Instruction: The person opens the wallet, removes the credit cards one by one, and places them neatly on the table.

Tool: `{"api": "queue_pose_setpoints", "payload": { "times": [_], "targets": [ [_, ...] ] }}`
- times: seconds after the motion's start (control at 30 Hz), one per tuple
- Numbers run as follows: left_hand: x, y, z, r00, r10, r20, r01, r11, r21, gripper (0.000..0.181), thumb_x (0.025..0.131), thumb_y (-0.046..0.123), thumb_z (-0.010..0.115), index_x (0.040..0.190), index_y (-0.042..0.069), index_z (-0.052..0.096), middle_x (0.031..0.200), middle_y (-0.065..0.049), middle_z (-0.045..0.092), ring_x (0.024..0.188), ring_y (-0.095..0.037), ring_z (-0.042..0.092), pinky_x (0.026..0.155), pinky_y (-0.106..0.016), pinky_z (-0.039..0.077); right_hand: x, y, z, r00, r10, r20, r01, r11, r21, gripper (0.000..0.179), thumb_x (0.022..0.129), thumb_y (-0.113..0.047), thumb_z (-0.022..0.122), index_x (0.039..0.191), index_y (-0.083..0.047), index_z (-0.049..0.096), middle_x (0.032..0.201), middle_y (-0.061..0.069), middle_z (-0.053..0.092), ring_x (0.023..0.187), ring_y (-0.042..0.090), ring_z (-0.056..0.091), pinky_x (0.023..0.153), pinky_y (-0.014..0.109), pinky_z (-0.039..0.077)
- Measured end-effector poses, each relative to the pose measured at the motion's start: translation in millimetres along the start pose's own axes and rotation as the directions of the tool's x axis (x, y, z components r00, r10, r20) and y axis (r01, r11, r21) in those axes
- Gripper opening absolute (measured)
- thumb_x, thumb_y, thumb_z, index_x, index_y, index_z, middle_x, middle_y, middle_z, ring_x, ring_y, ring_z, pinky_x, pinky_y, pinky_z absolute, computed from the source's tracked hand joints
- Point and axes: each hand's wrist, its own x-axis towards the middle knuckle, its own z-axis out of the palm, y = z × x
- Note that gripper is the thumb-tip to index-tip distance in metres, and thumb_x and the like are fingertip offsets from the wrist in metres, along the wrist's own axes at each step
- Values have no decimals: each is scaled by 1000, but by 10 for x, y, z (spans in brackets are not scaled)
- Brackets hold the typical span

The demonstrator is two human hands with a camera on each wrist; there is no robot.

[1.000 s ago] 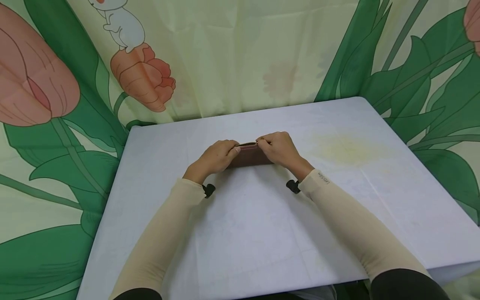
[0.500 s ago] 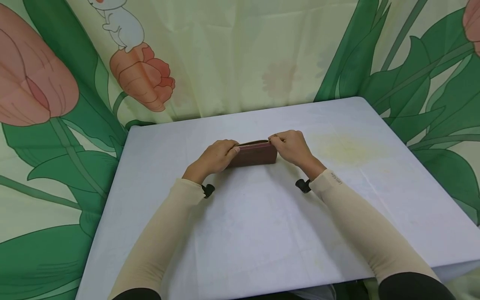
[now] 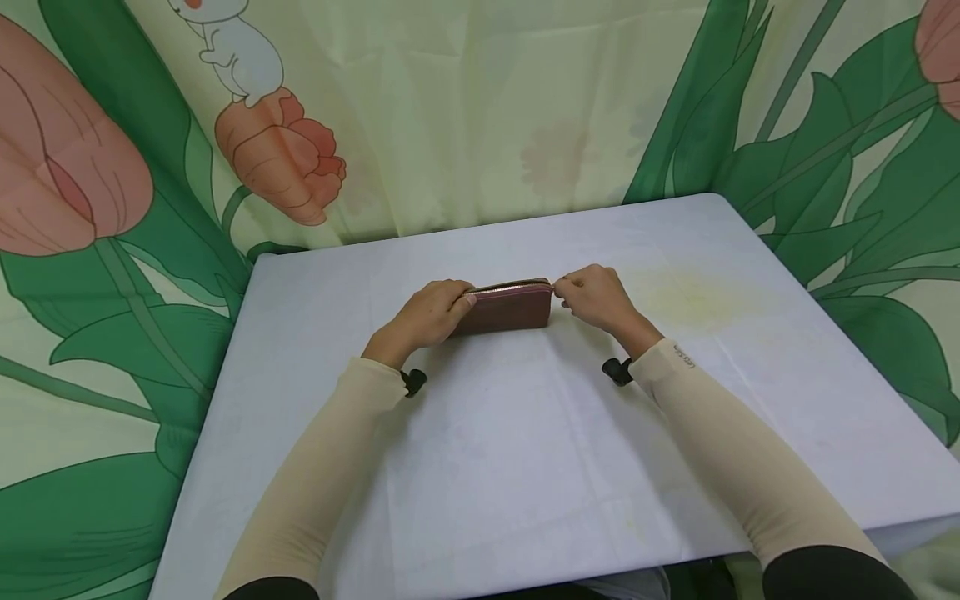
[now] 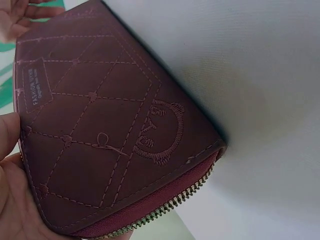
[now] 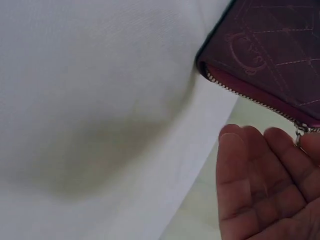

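A dark maroon zip-around wallet [image 3: 510, 308] stands on its long edge on the white-covered table. Quilted stitching, an embroidered animal face and a small label show on its side in the left wrist view. My left hand [image 3: 427, 312] grips the wallet's left end, thumb on the near side. At the upper right corner, my right hand [image 3: 597, 300] pinches the small metal zipper pull [image 5: 299, 135]. Its other fingers extend below the wallet's zipper in the right wrist view. Gold zipper teeth [image 4: 175, 200] run along the wallet's edge.
The white cloth [image 3: 510, 467] covers the table and carries a faint yellowish stain right of the wallet. A curtain [image 3: 480, 108] printed with tulips, leaves and a rabbit hangs behind. Black camera mounts [image 3: 618, 372] sit at both wrists.
My right hand has moved to the right along the wallet's top edge with the zipper pull, uncovering the right part of the wallet. My left hand has stayed on the left end.
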Motion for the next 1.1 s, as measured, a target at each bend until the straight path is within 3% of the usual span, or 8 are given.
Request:
{"api": "queue_pose_setpoints", "payload": {
  "times": [0.23, 0.37, 0.57, 0.8, 0.9, 1.1],
  "targets": [
    [10, -30, 23, 1000, -1, 2, 1, 1000, -18, 41, 114, 30, 41, 138, 6, 63, 135, -11, 67, 133, -30, 57, 114, -48, 42, 30, 46, -2, 994, 53, 94, -51, 998, -28, 40, 95, -20, 47, 98, -7, 84, 95, 9, 79, 69, 17, 68, 63, 30, 49],
    [9, -40, 33, 1000, 1, -6, -2, 999, -36, 41, 114, 30, 41, 139, 5, 62, 135, -11, 67, 133, -30, 57, 114, -47, 42, 56, 51, 12, 991, 72, 113, -70, 997, -21, 39, 95, -21, 48, 99, -6, 83, 90, 9, 78, 67, 16, 63, 60, 28, 48],
    [2, -27, 54, 1000, 0, -28, -1, 999, -36, 45, 115, 31, 38, 145, 6, 60, 147, -12, 61, 143, -33, 49, 120, -49, 35, 54, 36, 3, 989, 77, 124, -92, 989, 119, 37, 96, -19, 48, 98, -3, 81, 91, 11, 77, 72, 19, 65, 59, 28, 54],
    [10, 12, 82, 1000, 1, -23, -1, 1000, -9, 45, 115, 31, 37, 148, 8, 58, 147, -10, 61, 141, -35, 50, 119, -51, 37, 34, -40, -40, 982, 115, 150, -156, 941, 300, 33, 104, -19, 50, 99, 1, 76, 102, 18, 76, 85, 20, 74, 73, 31, 62],
    [17, 24, 84, 1000, 7, -26, -7, 1000, -4, 45, 115, 31, 38, 149, 8, 57, 147, -10, 61, 141, -34, 51, 118, -51, 38, 20, -82, -63, 982, 124, 145, -166, 930, 328, 33, 106, -21, 50, 102, 1, 74, 105, 17, 76, 89, 21, 75, 76, 33, 63],
    [18, 27, 79, 1000, -2, -29, 2, 1000, -2, 46, 115, 31, 39, 149, 7, 57, 147, -11, 61, 141, -35, 50, 118, -51, 37, 45, -61, -20, 978, 138, 156, -178, 943, 281, 33, 107, -21, 48, 105, 0, 74, 103, 15, 77, 85, 20, 75, 72, 31, 61]
  ]
}}
